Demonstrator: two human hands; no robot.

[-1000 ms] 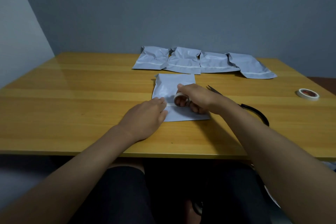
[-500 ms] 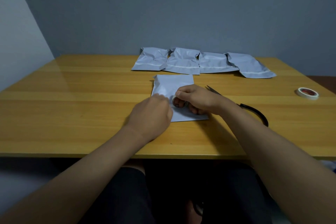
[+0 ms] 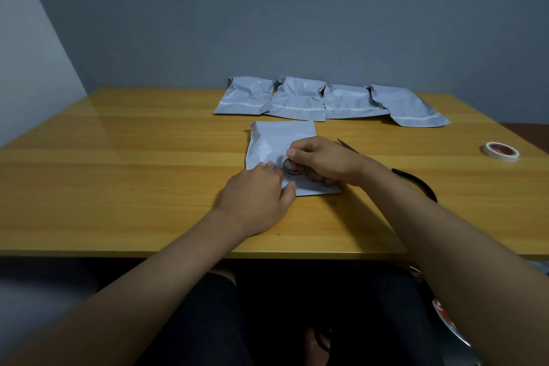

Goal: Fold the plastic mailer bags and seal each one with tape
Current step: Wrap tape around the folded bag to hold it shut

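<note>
Mailer bag [image 3: 276, 142], folded and white, lies flat on the wooden table [image 3: 133, 175] under both hands. Its long side runs away from the person, and its top end points toward the far wall. The right hand [image 3: 322, 162] is curled round a small tape roll [image 3: 292, 170] and holds it on its edge on the bag's near half. The roll's hole faces the person. The left hand [image 3: 255, 197] sits just left of the roll, with its fingers bent at the bag's near left corner. I cannot tell if they pinch the tape end or just press the bag. Right of the gripping hand lie black scissors [image 3: 416, 184], partly hidden by the arm. Much farther right sits a second tape roll [image 3: 501, 151]. Beyond the hands, four more bags [image 3: 326, 101] lie in a row near the wall.
</note>
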